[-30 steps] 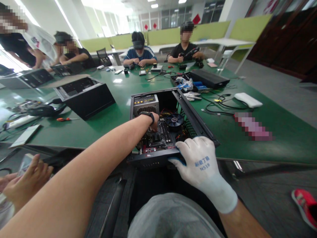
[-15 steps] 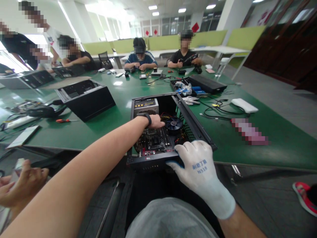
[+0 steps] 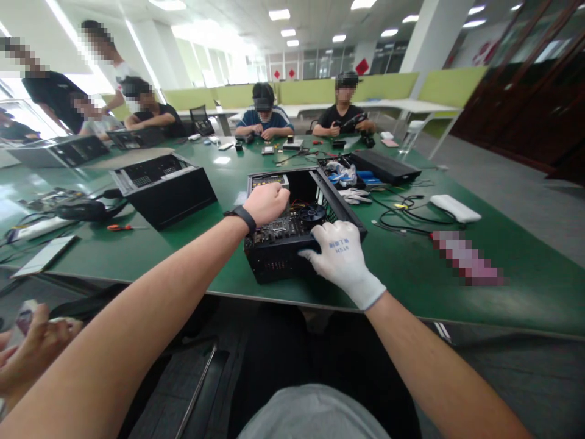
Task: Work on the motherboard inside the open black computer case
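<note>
An open black computer case (image 3: 278, 262) lies on the green table, its inside facing up. In it I see a motherboard (image 3: 274, 228), a round black cooling fan (image 3: 312, 213) and a power supply (image 3: 269, 180) at the far left corner. Bare, with a black band at the wrist, my left hand (image 3: 267, 204) is over the case's left side, in front of the power supply; its fingers are curled and their tips hidden. My right hand (image 3: 338, 244), in a white glove, grips the near right edge of the case, thumb on the outer front and fingers over the top.
Another black case (image 3: 169, 195) stands to the left, near an orange screwdriver (image 3: 119, 228). Gloves (image 3: 354, 195), black cables (image 3: 397, 222) and a white box-like object (image 3: 456, 208) lie to the right. Co-workers sit across the table; another person's hand (image 3: 36, 341) is at lower left.
The case has moved away from me, its near end now farther in on the table. My left hand has left the fan and come up near the power supply. My right hand still grips the edge.
</note>
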`<state>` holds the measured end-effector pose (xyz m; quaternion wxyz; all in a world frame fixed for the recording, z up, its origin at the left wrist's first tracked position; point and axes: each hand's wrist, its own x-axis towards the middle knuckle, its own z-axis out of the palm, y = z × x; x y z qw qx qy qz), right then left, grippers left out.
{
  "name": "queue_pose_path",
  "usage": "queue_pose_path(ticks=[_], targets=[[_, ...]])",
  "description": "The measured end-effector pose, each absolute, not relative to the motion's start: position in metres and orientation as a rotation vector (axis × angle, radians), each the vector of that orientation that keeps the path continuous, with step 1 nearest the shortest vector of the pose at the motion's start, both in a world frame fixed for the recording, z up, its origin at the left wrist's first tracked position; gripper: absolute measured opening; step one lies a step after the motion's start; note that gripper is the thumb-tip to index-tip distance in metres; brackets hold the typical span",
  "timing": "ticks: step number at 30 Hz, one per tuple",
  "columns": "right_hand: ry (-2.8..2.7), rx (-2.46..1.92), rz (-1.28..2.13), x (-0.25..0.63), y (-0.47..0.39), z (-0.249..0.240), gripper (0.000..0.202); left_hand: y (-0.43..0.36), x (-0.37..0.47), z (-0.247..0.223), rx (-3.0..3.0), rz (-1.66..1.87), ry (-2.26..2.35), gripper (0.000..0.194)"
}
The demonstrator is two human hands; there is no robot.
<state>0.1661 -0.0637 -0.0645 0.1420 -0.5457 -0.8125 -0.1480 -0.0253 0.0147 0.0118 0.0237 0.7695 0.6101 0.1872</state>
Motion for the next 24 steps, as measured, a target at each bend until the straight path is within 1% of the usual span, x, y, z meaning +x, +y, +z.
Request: queue_pose_path(ticks=[3, 7, 13, 18, 24], targets=[[-2.343, -1.602, -0.434, 0.156, -0.014, -0.063, 0.05, 0.012, -0.035, 0.019, 2.297, 0.749, 1.94, 0.032], [-2.328, -1.674, -0.455, 0.138, 0.053, -0.062, 0.054, 0.013, -0.044, 0.022, 2.231, 0.867, 1.945, 0.03], [-2.297, -1.785, -0.494, 0.109, 0.125, -0.058, 0.044, 0.012, -0.052, 0.014, 2.148, 0.854, 1.958, 0.026], [-2.323, -1.78, -0.507, 0.106, 0.139, -0.057, 0.043, 0.009, -0.06, 0.005, 2.124, 0.814, 1.962, 0.025], [-2.381, -1.686, -0.494, 0.116, 0.11, -0.058, 0.045, 0.007, -0.068, 0.01, 2.043, 0.894, 1.956, 0.016]])
